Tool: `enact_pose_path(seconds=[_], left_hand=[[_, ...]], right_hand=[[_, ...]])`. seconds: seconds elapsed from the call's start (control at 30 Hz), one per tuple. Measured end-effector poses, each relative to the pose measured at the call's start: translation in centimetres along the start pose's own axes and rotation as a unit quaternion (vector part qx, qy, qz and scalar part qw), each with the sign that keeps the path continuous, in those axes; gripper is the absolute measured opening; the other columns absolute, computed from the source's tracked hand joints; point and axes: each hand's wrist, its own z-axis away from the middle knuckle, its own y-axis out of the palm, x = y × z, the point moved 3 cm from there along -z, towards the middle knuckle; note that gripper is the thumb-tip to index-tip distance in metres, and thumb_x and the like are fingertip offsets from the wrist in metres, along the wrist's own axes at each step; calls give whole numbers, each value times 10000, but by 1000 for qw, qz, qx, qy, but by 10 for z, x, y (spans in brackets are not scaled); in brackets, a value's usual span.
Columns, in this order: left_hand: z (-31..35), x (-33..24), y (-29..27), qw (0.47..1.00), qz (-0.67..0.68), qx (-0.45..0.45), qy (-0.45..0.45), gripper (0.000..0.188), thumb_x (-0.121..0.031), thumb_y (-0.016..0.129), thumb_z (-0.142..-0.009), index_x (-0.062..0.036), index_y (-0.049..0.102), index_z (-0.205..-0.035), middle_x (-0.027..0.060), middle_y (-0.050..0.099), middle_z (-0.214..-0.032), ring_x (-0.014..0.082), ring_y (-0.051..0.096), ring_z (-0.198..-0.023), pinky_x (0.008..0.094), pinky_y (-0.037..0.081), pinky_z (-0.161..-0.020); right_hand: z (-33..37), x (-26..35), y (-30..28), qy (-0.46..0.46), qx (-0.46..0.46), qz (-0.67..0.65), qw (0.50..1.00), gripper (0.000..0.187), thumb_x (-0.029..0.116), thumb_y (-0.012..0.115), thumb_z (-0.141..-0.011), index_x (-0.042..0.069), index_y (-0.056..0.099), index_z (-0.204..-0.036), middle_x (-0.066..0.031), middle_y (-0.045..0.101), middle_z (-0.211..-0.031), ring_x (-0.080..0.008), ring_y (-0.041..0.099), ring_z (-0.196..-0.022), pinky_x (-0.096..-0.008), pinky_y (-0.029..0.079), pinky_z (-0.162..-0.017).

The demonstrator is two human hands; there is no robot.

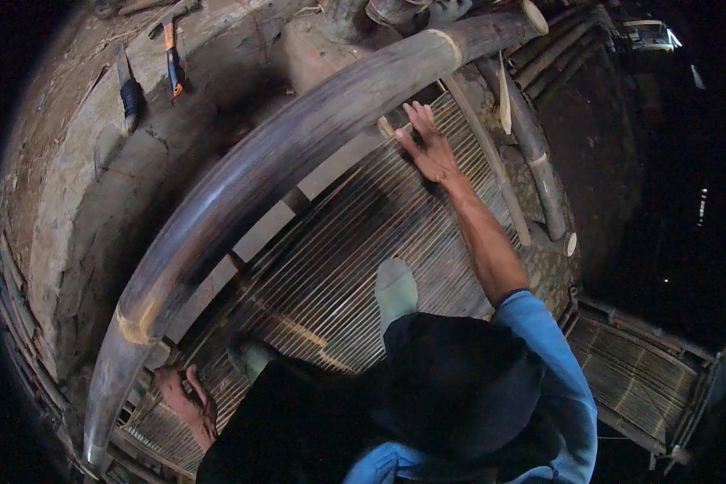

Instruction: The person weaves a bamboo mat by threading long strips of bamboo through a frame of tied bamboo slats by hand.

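Observation:
A panel of thin bamboo slats (452, 226) lies below me, and my feet in grey-green socks (396, 289) rest on it. At its far edge my right hand (430, 149) reaches out, fingers spread, beside a short wooden peg (385, 127). No held thing shows in it. My left hand (187, 399) is at the panel's near left edge, close under a thick bamboo pole (290, 121). Its thumb and fingers stand apart, though the fingertips are partly hidden. The pole stretches from lower left to upper right, above the panel's far side.
An orange-and-black-handled hammer (171, 58) and a black-handled knife (127, 93) lie on the ground, upper left. A thinner pole (536, 165) and a wooden side bar (492, 161) flank the panel's right. Lower right stands another slatted bamboo frame (633, 375).

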Motion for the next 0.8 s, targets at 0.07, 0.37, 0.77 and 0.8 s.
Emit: enact_pose_path(seconds=[0.07, 0.37, 0.77, 0.8], left_hand=[[4, 17, 16, 999, -31, -32, 9, 249, -202, 586, -968, -13, 623, -1125, 211, 614, -1122, 361, 589, -976, 412, 465, -842], [-47, 2, 70, 952, 282, -66, -99, 264, -206, 611, -957, -10, 698, -1112, 178, 674, -1101, 336, 590, -1080, 396, 409, -982], [-55, 35, 91, 967, 240, 29, -75, 296, -298, 608, -953, -45, 748, -1018, 179, 711, -886, 271, 656, -848, 377, 483, -833], [-57, 34, 95, 974, 212, 25, -75, 308, -304, 601, -955, -39, 743, -1024, 181, 711, -897, 274, 655, -844, 382, 482, -832]], right_hand=[[-4, -2, 5, -11, -5, 8, 1000, 742, 573, 520, -961, 143, 328, -1534, -191, 246, -1604, -352, 123, -1515, -446, 174, -1219], [-20, -27, 21, -64, -60, 131, 987, 601, 505, 565, -953, 93, 527, -1389, -214, 468, -1466, -367, 386, -1401, -502, 289, -1155], [0, 97, 53, -227, -127, 37, 965, 205, 230, 768, -827, 51, 710, -909, -132, 647, -919, -350, 624, -900, -442, 506, -797], [-3, 83, 48, -238, -142, 44, 960, 227, 236, 763, -832, 53, 705, -954, -143, 647, -957, -352, 619, -939, -440, 501, -818]])
